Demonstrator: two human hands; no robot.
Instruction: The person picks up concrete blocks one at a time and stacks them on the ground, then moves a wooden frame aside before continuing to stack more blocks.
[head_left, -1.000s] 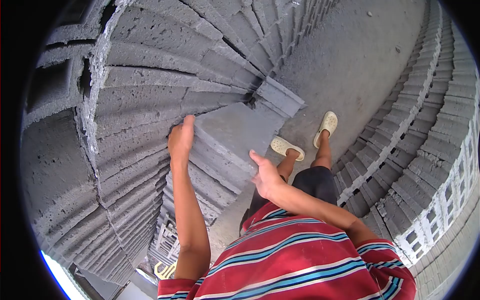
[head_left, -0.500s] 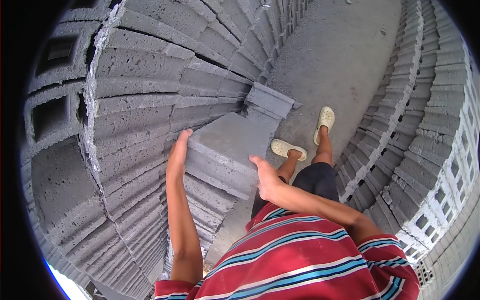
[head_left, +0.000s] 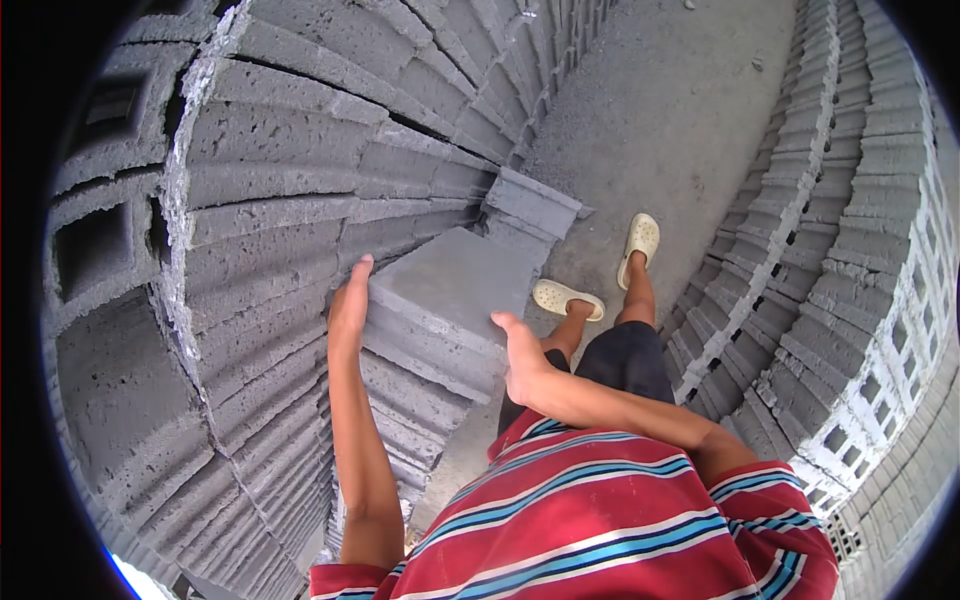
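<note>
A grey concrete block [head_left: 455, 280] with a smooth, flat top sits on a stack of similar blocks [head_left: 405, 410] in front of me. My left hand [head_left: 348, 308] is pressed along its left end, thumb up by the top corner and the other fingers hidden down the side. At the opposite end, my right hand [head_left: 524, 360] lies against the block with its thumb at the top edge; its remaining fingers are out of sight. Together the two hands grip the block from both ends.
A tall wall of stacked concrete blocks [head_left: 270, 170] rises close on the left. Another long stack [head_left: 790, 270] runs along the right. Between them lies a dusty floor [head_left: 660, 120], where my feet stand in cream clogs [head_left: 568, 299]. A lower block [head_left: 530, 205] juts out just beyond.
The whole view has shifted slightly to the left. Both hands keep their places at the two ends of the block.
</note>
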